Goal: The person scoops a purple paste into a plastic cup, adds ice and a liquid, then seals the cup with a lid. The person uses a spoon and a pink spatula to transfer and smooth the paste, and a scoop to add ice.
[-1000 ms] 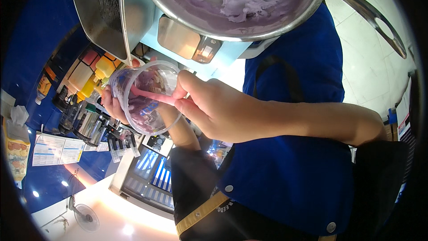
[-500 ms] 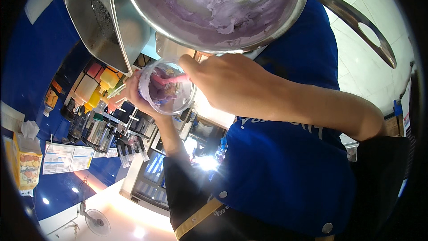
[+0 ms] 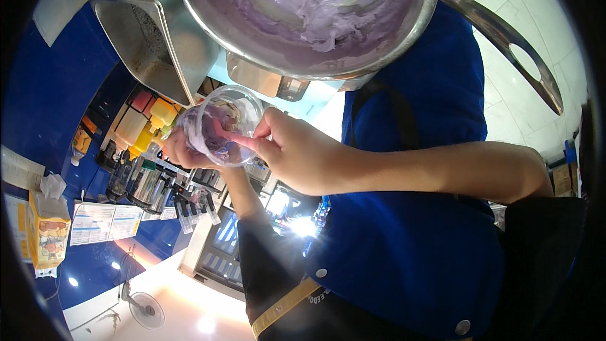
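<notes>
My left hand [image 3: 183, 150] is wrapped round a clear plastic cup [image 3: 249, 104], which is tilted with its mouth facing me. Purple paste [image 3: 205, 129] coats part of the inner wall. In my right hand [image 3: 297, 151] is a pink utensil [image 3: 237, 139], its handle pinched between thumb and fingers. Its tip reaches into the cup against the paste; whether it is a spoon or a small spatula is unclear. Above both hands, a large steel bowl [image 3: 379, 63] contains thick purple mash [image 3: 322, 22]. A metal-handled utensil [image 3: 486, 22] leans over the bowl's right rim.
Left of the bowl is a rectangular steel pan [image 3: 142, 41]. Yellow squeeze bottles [image 3: 158, 117] and other containers crowd the counter beyond my left hand. A tissue pack [image 3: 50, 233] and printed sheets [image 3: 104, 222] lie at far left. A small scale-like steel device [image 3: 255, 76] sits below the bowl.
My right hand has shifted lower, and the pink utensil now slants more inside the cup. The cup has moved slightly left and turned. More of the steel device below the bowl shows.
</notes>
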Demonstrator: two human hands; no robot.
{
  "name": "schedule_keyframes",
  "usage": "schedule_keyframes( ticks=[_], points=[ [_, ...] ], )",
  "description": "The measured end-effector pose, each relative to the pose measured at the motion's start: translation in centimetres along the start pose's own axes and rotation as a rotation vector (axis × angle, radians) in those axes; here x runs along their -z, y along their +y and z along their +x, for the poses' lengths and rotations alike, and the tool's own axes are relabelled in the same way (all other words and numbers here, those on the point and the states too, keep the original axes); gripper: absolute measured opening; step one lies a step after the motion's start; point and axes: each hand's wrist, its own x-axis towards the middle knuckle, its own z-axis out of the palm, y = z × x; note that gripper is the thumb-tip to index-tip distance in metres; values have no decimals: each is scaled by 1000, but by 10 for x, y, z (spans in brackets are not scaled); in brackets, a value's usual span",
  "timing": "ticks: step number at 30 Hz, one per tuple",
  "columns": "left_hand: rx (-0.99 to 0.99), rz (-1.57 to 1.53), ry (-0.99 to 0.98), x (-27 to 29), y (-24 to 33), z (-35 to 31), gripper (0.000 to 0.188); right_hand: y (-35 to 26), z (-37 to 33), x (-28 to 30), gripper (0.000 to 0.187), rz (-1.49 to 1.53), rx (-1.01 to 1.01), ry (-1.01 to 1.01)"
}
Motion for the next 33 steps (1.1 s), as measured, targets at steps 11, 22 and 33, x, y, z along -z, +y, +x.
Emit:
schedule_keyframes(
  ticks=[11, 22, 33],
  points=[
    [-136, 63, 53, 4, 7, 21, 74, -15, 0, -7, 34, 262, -185, -213],
    [260, -150, 3, -10, -29, -33, 77, 8, 19, 5, 24, 86, 181, -165],
    [-132, -101, -115, 6, -3, -31, 70, 0, 18, 44, 19, -729, 76, -315]
  ],
)
